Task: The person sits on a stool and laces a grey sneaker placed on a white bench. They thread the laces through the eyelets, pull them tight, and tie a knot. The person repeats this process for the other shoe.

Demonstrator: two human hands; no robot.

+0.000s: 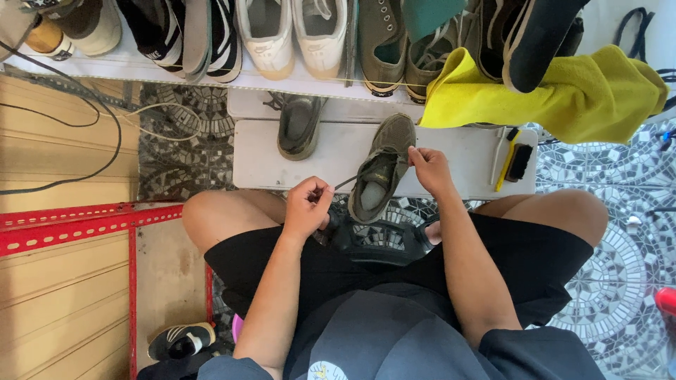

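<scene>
Olive shoe (380, 172), 1 lace (345, 184), pinched by left hand (308, 206), right hand (429, 169)

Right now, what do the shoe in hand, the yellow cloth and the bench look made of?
Olive shoe: looks like suede or canvas, matte and fuzzy with no shine; which one is unclear. The left hand and right hand each pinch its dark lace, apparently woven cord. Yellow cloth: soft napped fabric, probably microfibre, draping in folds. White bench: smooth, scuffed, likely painted board or plastic.

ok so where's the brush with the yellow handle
In the head view, the yellow-handled brush lies on the white bench, to the right of the right hand, below the yellow cloth.
</scene>
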